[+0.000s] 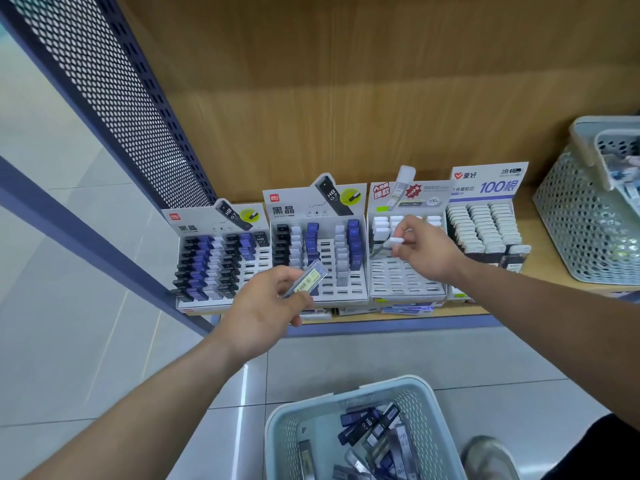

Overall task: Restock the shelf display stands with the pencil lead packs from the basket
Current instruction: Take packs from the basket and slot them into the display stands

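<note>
Pencil lead packs [374,427] plentiful in the basket [349,393], stands [401,282] half bare toward the shelf's front edge, left hand [263,317] pinching a clear pack [306,280], right hand [429,251] a white-capped pack [394,242].

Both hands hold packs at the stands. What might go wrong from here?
1. The right hand pinches the white-capped lead pack by its capped end above the white slotted display stand; it may miss a slot or knock neighbouring packs.
2. The left hand holds the clear yellow-labelled lead pack at its fingertips in mid-air; a slip would likely drop it on the tiled floor, perhaps outside the pale blue perforated basket.
</note>
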Demonstrator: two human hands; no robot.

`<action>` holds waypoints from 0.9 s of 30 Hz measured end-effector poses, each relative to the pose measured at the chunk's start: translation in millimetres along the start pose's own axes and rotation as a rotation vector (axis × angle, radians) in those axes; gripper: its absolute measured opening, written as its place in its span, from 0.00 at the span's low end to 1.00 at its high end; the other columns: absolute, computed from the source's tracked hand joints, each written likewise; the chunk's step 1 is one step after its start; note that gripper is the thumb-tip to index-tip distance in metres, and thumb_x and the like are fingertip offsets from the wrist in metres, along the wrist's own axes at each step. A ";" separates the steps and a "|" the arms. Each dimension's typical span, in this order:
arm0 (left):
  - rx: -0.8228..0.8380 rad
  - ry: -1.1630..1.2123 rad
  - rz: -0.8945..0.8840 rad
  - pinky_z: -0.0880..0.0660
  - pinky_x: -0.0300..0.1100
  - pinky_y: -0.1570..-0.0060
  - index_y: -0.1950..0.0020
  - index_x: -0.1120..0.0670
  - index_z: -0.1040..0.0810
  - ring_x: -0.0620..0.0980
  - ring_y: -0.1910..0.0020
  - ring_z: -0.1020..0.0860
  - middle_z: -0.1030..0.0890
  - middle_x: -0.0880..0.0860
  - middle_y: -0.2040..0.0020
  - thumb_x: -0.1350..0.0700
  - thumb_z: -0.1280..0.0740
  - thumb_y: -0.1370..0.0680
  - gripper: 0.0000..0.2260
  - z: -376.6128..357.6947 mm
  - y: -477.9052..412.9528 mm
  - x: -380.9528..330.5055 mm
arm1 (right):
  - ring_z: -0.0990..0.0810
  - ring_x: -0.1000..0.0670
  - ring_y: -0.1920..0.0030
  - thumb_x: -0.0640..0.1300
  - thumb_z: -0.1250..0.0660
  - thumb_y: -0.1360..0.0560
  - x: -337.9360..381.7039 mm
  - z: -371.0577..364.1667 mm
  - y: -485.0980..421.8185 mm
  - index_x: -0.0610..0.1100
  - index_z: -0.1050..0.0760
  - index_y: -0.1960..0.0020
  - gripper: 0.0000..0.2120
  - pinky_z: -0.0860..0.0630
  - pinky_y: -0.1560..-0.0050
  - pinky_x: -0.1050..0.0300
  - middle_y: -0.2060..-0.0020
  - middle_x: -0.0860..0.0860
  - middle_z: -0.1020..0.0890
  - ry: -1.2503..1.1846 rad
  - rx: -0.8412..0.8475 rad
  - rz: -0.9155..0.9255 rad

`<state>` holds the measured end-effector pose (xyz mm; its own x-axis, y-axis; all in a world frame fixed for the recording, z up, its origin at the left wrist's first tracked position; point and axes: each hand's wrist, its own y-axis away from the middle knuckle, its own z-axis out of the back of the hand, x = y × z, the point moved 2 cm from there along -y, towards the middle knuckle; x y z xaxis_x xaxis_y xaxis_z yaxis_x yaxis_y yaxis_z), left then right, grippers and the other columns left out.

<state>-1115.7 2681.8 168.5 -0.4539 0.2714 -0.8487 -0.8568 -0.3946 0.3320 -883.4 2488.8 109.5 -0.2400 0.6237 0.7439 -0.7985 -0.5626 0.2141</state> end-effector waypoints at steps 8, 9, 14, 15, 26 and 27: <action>0.003 0.009 -0.004 0.25 0.45 0.63 0.46 0.49 0.20 0.46 0.68 0.20 0.14 0.49 0.55 0.59 0.31 0.20 0.06 2.3 4.7 -4.5 | 0.20 0.52 0.62 0.42 0.30 0.22 7.7 1.9 -2.7 0.52 0.27 0.52 0.07 0.26 0.63 0.64 0.59 0.54 0.20 0.156 -0.160 0.162; 0.000 0.019 -0.003 0.26 0.45 0.64 0.46 0.50 0.20 0.46 0.68 0.20 0.14 0.49 0.55 0.60 0.31 0.20 0.05 2.6 4.8 -4.5 | 0.20 0.51 0.61 0.41 0.32 0.21 9.4 0.1 -2.0 0.51 0.26 0.50 0.06 0.24 0.60 0.58 0.58 0.53 0.20 0.194 -0.146 0.199; -0.010 0.059 0.023 0.25 0.45 0.65 0.47 0.52 0.24 0.46 0.67 0.20 0.13 0.48 0.57 0.60 0.29 0.21 0.06 4.1 4.2 -3.3 | 0.22 0.47 0.56 0.40 0.34 0.20 16.2 -0.5 0.6 0.46 0.23 0.46 0.04 0.23 0.53 0.49 0.55 0.50 0.20 0.362 -0.132 0.298; -0.012 0.060 0.027 0.24 0.45 0.65 0.47 0.52 0.24 0.46 0.67 0.20 0.13 0.47 0.57 0.60 0.28 0.21 0.07 4.8 4.1 -2.8 | 0.22 0.47 0.55 0.40 0.35 0.20 16.9 -0.4 0.2 0.46 0.22 0.46 0.05 0.23 0.53 0.49 0.55 0.50 0.21 0.376 -0.131 0.301; -0.046 0.080 0.017 0.23 0.38 0.67 0.48 0.52 0.21 0.46 0.67 0.18 0.15 0.53 0.56 0.62 0.28 0.22 0.07 10.2 7.2 -1.3 | 0.20 0.46 0.51 0.47 0.36 0.19 32.2 -0.7 2.9 0.47 0.20 0.40 0.11 0.22 0.48 0.48 0.45 0.48 0.22 0.528 -0.117 0.258; -0.055 0.084 0.013 0.23 0.37 0.68 0.48 0.52 0.20 0.47 0.67 0.18 0.16 0.53 0.55 0.63 0.28 0.22 0.07 11.4 7.6 -1.4 | 0.21 0.48 0.53 0.48 0.36 0.19 38.8 -1.1 7.2 0.48 0.20 0.39 0.11 0.22 0.48 0.49 0.45 0.51 0.22 0.509 -0.134 0.274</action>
<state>-1124.3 2688.5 176.9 -0.4405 0.1922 -0.8769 -0.8352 -0.4460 0.3218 -899.1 2509.6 139.2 -0.6553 0.6662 0.3561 -0.7250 -0.6870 -0.0490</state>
